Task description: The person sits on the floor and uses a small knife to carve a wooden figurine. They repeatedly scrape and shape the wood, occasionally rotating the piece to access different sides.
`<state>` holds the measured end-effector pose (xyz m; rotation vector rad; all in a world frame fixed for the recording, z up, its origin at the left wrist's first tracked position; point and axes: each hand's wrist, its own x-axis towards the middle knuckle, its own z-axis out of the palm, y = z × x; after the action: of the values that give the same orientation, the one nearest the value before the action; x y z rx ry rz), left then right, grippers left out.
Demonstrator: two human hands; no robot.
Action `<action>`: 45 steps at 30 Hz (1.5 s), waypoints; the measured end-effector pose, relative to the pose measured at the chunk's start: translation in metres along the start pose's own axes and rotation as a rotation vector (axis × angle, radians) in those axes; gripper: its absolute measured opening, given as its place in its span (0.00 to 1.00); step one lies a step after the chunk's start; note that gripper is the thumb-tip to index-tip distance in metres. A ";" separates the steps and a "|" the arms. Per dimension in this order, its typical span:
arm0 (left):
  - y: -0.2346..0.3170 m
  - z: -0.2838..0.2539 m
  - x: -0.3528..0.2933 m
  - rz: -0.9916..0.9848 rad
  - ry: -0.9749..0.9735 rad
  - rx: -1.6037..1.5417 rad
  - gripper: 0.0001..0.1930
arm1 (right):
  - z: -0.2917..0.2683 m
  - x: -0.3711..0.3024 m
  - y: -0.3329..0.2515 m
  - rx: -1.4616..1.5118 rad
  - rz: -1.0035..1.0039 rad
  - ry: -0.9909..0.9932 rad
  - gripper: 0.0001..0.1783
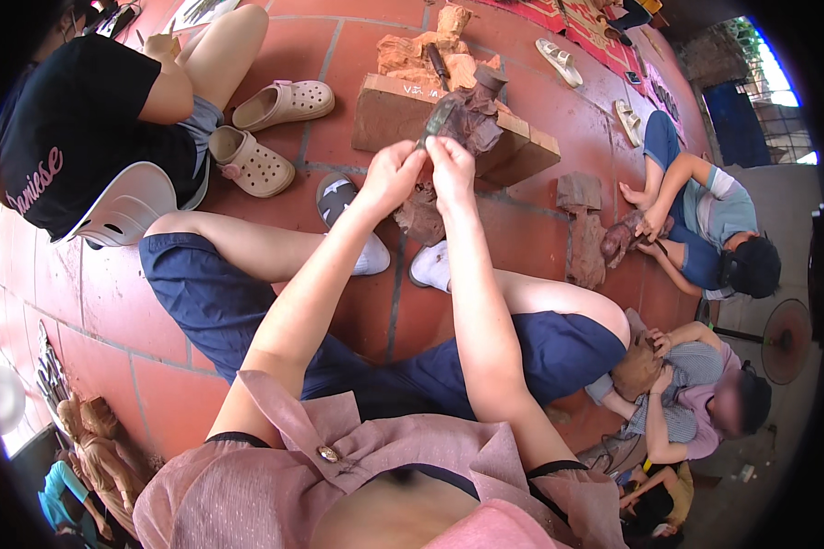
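Note:
Both of my hands meet in front of me at arm's length. My left hand [395,180] is closed, thumb and fingers pinched together. Beside it my right hand [451,170] is closed the same way, the thumb tips almost touching. Whatever they pinch is small and dark, and mostly hidden by the fingers. Just beyond the fingertips is a dark reddish-brown wood carving [470,123], leaning by a thick wooden block [389,117]. More brown wood [421,220] shows below and between my wrists; whether it belongs to the same carving I cannot tell.
An orange wood carving [441,41] and a dark-handled tool [437,66] rest on the block. Beige clogs [284,102] stand left, near a seated person [82,119]. A brown carved piece [581,229] lies right. People there hold carvings; a fan [786,340] stands behind.

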<state>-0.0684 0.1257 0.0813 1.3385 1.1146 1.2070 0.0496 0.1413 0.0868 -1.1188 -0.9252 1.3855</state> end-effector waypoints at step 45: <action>0.032 0.026 -0.043 -0.071 -0.227 -0.321 0.40 | -0.039 0.033 -0.193 -0.839 -0.051 -0.334 0.09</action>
<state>-0.0451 0.0774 0.1078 1.1462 0.7644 1.0983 0.1380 0.1949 0.2576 -1.4670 -1.8679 1.1712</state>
